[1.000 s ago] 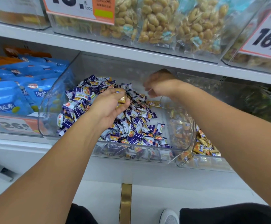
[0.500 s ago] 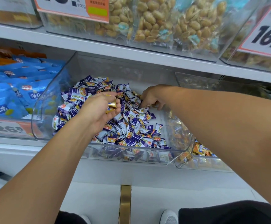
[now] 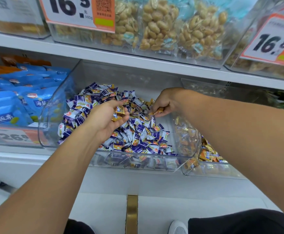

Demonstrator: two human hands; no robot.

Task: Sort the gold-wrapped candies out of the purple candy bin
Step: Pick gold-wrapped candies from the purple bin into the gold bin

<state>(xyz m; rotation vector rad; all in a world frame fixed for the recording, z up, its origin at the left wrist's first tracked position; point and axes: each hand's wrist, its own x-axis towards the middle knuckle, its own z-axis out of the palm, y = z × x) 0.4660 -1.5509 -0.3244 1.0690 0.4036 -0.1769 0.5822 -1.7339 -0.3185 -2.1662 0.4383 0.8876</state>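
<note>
Left hand (image 3: 107,120) cupped, gripping gold candies (image 3: 119,112) over purple bin (image 3: 137,163). Right hand (image 3: 166,103) pinching one gold candy (image 3: 158,111) above the pile.

A white lower shelf (image 3: 137,181) is running across the middle of the frame, carrying three clear bins side by side. The purple candy bin (image 3: 53,115) is sitting at centre, the bin of blue snack packs (image 3: 11,141) is standing at left, and the bin of gold-wrapped candies (image 3: 210,171) is sitting at lower right, touching the centre bin. An upper shelf (image 3: 104,54) is crossing the top of the frame, bearing clear bins of bagged peanuts (image 3: 163,31). Orange-edged price tags (image 3: 80,12) are hanging on the bin fronts.
</note>
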